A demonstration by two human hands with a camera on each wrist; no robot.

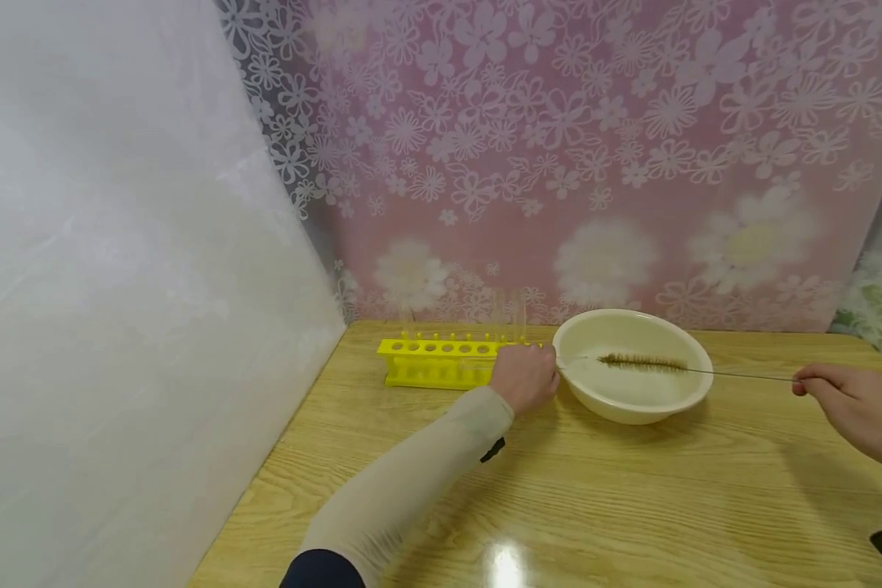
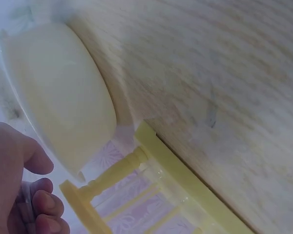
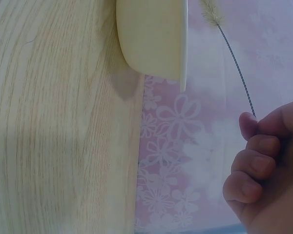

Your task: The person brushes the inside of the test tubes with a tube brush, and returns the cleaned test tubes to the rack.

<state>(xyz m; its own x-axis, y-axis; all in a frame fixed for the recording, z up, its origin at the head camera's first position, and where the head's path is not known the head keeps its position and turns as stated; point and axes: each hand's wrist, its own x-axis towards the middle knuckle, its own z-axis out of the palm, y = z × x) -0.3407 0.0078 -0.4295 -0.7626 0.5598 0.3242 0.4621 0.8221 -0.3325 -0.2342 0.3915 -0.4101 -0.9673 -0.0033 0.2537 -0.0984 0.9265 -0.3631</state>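
My left hand (image 1: pixel 525 378) grips a clear glass test tube (image 2: pixel 27 204), held level, one end reaching over the left rim of a cream plastic basin (image 1: pixel 632 408). My right hand (image 1: pixel 848 400), off to the basin's right, pinches the twisted wire handle of a test tube brush (image 1: pixel 645 363). Its brown bristles hang over the inside of the basin, the tip pointing at the tube's end. Tip and tube look close but apart. Directly behind my left hand stands a yellow test tube rack (image 1: pixel 429 349), partly hidden by that hand.
Clear test tubes (image 1: pixel 519 314) stand upright at the rack's right end. Everything rests on a wood-grain table (image 1: pixel 617 506). A flowered pink sheet (image 1: pixel 470 163) closes the back, and a white sheet (image 1: pixel 132 286) the left side.
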